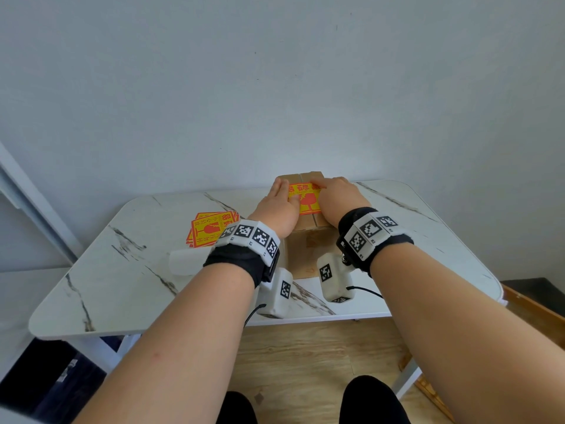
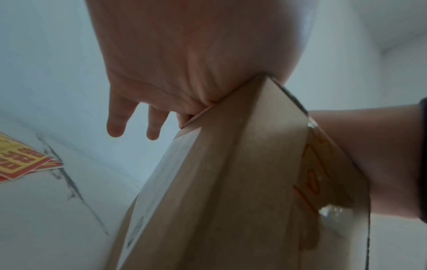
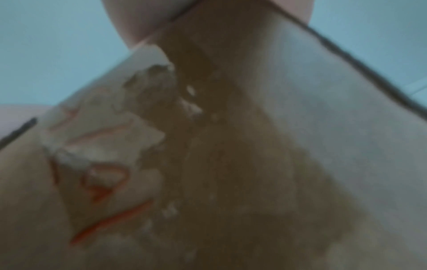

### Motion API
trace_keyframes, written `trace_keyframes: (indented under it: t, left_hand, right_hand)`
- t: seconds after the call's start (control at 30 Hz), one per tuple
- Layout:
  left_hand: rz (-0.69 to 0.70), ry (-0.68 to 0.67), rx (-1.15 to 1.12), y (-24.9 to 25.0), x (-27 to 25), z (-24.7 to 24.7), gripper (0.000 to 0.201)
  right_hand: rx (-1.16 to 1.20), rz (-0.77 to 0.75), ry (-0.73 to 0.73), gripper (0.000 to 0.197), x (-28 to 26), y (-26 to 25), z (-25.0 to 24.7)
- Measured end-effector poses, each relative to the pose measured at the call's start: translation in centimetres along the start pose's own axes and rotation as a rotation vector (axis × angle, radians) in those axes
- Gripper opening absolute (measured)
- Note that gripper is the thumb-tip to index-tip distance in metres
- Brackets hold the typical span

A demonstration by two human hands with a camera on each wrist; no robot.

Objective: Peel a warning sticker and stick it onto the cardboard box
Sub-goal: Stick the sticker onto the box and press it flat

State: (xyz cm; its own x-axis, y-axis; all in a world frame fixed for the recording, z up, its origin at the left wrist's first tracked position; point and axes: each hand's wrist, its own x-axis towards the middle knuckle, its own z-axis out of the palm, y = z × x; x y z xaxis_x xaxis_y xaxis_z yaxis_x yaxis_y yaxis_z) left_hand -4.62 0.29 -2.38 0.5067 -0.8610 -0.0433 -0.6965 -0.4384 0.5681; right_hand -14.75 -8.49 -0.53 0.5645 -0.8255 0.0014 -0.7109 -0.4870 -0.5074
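Note:
A brown cardboard box [image 1: 308,246] stands on the marble table, its near side showing torn tape. A yellow and red warning sticker [image 1: 307,198] lies flat on the box's top. My left hand [image 1: 279,206] presses on the sticker's left part with straight fingers, palm on the box's left edge. My right hand [image 1: 337,195] lies on the sticker's right part, fingers pointing left along its far edge. In the left wrist view the left hand [image 2: 184,76] rests on the box [image 2: 226,182], two fingers hanging past its edge. The right wrist view shows only the blurred box [image 3: 254,146] side.
A stack of spare warning stickers [image 1: 211,229] lies on the table [image 1: 122,286] left of the box, also at the left wrist view's left edge as stickers [image 2: 20,162]. A white wall stands right behind the table. Wooden floor and my knees are below.

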Motion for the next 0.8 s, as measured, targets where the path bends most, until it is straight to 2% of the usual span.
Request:
trace_keyframes:
  t: [0.1, 0.2, 0.33, 0.57, 0.67, 0.8]
  left_hand:
    - [0.011, -0.022, 0.030, -0.1, -0.1, -0.2, 0.051]
    - [0.001, -0.019, 0.052, 0.1, -0.2, -0.2, 0.051]
    - [0.011, -0.011, -0.143, 0.3, -0.3, 0.1, 0.055]
    - [-0.034, -0.006, -0.434, 0.7, -0.8, -0.1, 0.062]
    - [-0.098, -0.021, -0.445, 0.5, -0.9, -0.3, 0.066]
    - [-0.121, -0.047, -0.355, 0.4, -1.3, -0.8, 0.062]
  right_hand:
    - [0.095, 0.059, 0.023, 0.059, -0.2, 0.1, 0.1]
    - [0.227, 0.068, 0.065, 0.049, -0.6, 0.6, 0.1]
    - [0.639, 0.057, 0.000, 0.045, -0.8, 1.8, 0.2]
    - [1.004, 0.113, -0.037, 0.038, -1.6, 3.0, 1.2]
    - [0.976, 0.107, -0.047, 0.040, -1.2, 2.6, 0.8]
    - [0.762, 0.070, 0.064, 0.043, -1.6, 1.7, 0.7]
